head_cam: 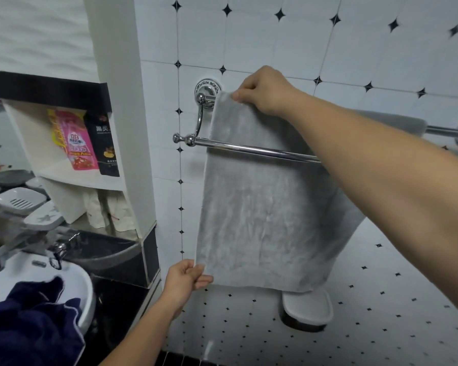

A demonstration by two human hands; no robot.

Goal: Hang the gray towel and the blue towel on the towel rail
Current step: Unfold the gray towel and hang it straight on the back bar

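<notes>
The gray towel is hanging over the rear bar of the chrome double towel rail, draped behind the front bar, its long axis running straight down the tiled wall. The right hand is pinching the towel's top left corner up at the rear bar, just beside the wall mount, thumb pressing cloth against curled fingers. The left hand is pinching the bottom left corner, directly below the right, so the two hands are holding the towel's left edge stretched nearly vertical between them.

The blue towel is lying crumpled over the rim of the white washbasin, down and to the left, well apart from the rail. It is lying much nearer the left hand than the right, on that hand's own side and slightly lower. Judging from this, the gray towel is nearly settled, and the left hand is the natural one to let go and reach for the blue towel.
</notes>
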